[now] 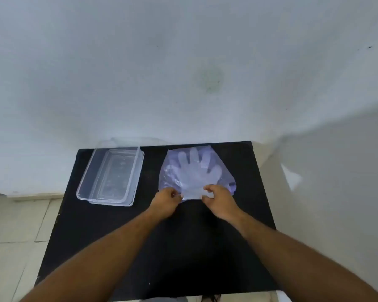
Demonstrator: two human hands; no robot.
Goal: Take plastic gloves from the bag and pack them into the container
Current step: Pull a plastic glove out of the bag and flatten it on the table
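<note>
Head view finds packing not begun: my left hand [167, 198] and right hand [216, 198] pinch the bag [170, 171] mouth, gloves [194, 168] inside, container [111, 174] empty at nine o'clock on the worktop [183, 247].

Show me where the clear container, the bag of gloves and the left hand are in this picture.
clear container [90, 194], head view, on its near left rim.
bag of gloves [170, 168], head view, on the bag's purple-tinted left side.
left hand [165, 200], head view, on the back of the hand pinching the bag's near edge.
</note>
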